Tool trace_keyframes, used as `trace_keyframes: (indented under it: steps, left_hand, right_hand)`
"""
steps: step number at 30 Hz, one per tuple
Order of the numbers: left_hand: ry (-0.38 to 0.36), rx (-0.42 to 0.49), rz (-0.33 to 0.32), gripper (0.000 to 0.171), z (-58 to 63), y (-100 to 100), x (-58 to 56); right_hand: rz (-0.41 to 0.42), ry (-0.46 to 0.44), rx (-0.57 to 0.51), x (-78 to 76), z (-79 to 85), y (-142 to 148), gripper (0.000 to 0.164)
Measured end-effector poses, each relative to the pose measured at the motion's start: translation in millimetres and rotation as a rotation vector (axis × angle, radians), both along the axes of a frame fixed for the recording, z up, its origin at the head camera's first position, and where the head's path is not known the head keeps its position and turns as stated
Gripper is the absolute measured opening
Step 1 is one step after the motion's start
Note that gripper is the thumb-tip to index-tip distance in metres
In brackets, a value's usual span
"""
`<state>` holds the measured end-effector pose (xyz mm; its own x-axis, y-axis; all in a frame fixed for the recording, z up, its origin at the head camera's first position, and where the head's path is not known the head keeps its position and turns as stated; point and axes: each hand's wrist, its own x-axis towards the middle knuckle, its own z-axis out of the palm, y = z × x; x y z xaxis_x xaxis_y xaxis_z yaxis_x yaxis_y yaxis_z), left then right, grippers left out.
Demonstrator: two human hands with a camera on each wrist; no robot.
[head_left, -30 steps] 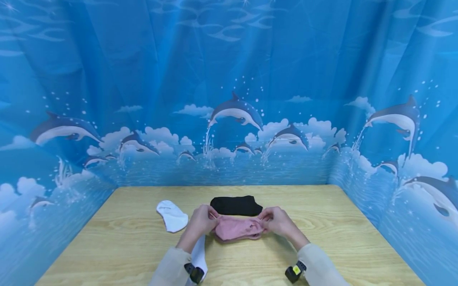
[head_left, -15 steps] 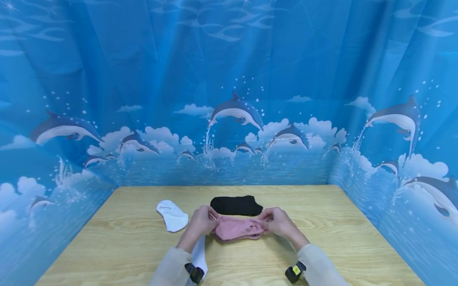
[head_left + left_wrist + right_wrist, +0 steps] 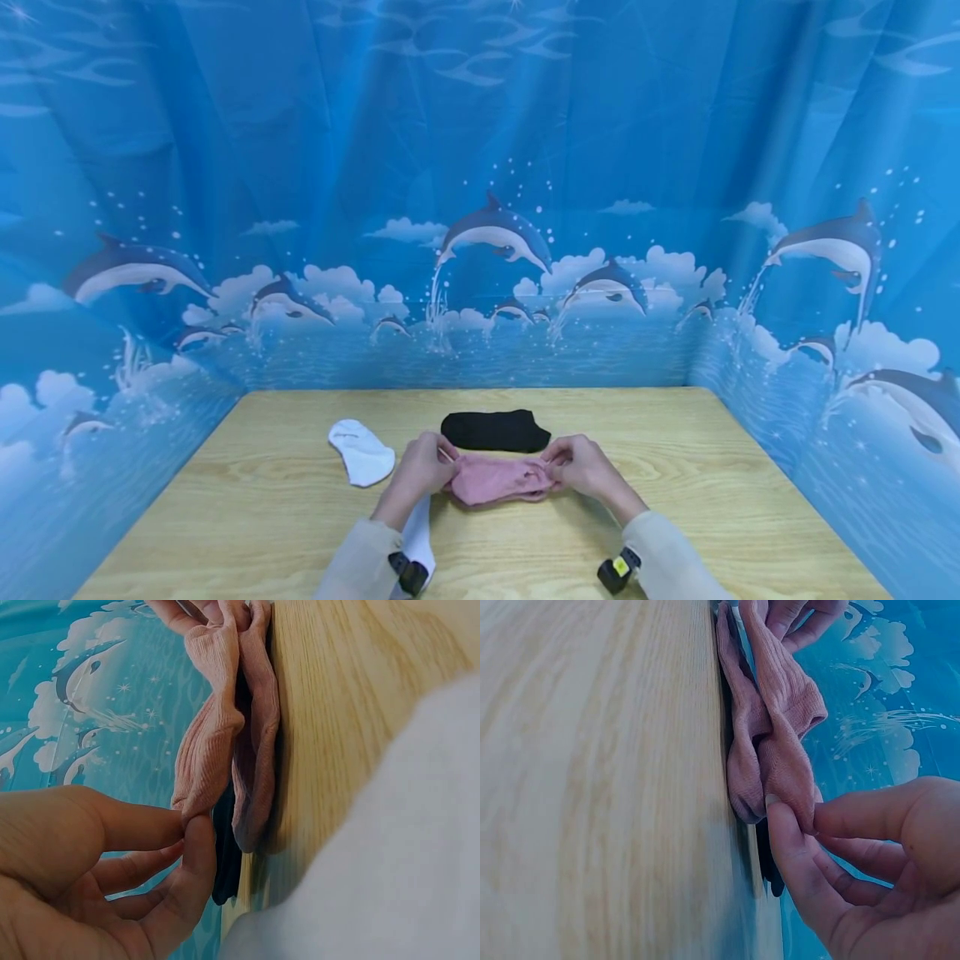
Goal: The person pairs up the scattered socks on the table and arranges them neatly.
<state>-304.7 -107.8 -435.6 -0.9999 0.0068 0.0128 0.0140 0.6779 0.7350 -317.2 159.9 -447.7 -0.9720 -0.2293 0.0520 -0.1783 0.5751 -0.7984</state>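
A ribbed pink sock [image 3: 498, 481] is stretched sideways between both hands at the middle of the table. My left hand [image 3: 422, 465] pinches its left end between thumb and finger, and my right hand [image 3: 587, 471] pinches the right end the same way. Beneath the held one lies a second pink sock [image 3: 260, 750], seen in the left wrist view with a narrow gap between the two. Just behind them a black sock [image 3: 491, 431] lies flat. To the left of my left hand is a white sock [image 3: 362, 454].
Another white sock [image 3: 420, 533] lies partly hidden by the left forearm. All of it rests on a wood-grain table [image 3: 712, 500]. A blue dolphin-print curtain [image 3: 480, 167] encloses the back and both sides.
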Motion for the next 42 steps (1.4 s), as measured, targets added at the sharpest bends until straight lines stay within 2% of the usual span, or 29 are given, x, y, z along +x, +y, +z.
trace_keyframes:
  steps: [4,13,18,27,33,36,40,42]
  left_hand:
    - [-0.003,0.007,-0.006,0.007,-1.4,0,-0.4]
    - [0.05,0.003,-0.025,0.007,-6.4,-3,-1.2]
    - [0.056,-0.003,-0.023,0.007,-7.0,-3,-1.9]
    - [0.05,-0.022,0.003,0.008,-4.4,-2,-0.7]
    - [0.103,-0.071,0.006,0.013,0.6,-2,-1.1]
    - [0.121,-0.064,-0.023,0.015,5.8,0,-0.3]
    - [0.134,-0.053,-0.101,0.016,11.4,3,3.1]
    - [0.111,-0.05,-0.136,0.019,12.4,4,5.1]
  right_hand:
    - [-0.001,-0.003,-0.004,0.0,-0.3,0,0.016]
    - [-0.018,-0.016,0.006,-0.8,-1.7,0,0.017]
    - [-0.03,-0.025,0.009,-1.7,-2.0,0,0.016]
    - [-0.001,-0.021,0.017,-0.5,1.5,1,0.014]
    - [-0.024,-0.01,0.045,0.1,10.7,3,0.012]
    - [-0.016,-0.003,0.048,0.0,15.2,5,0.014]
    - [0.014,0.017,0.043,1.1,18.0,6,0.017]
    - [0.039,0.044,0.055,1.9,17.6,6,0.019]
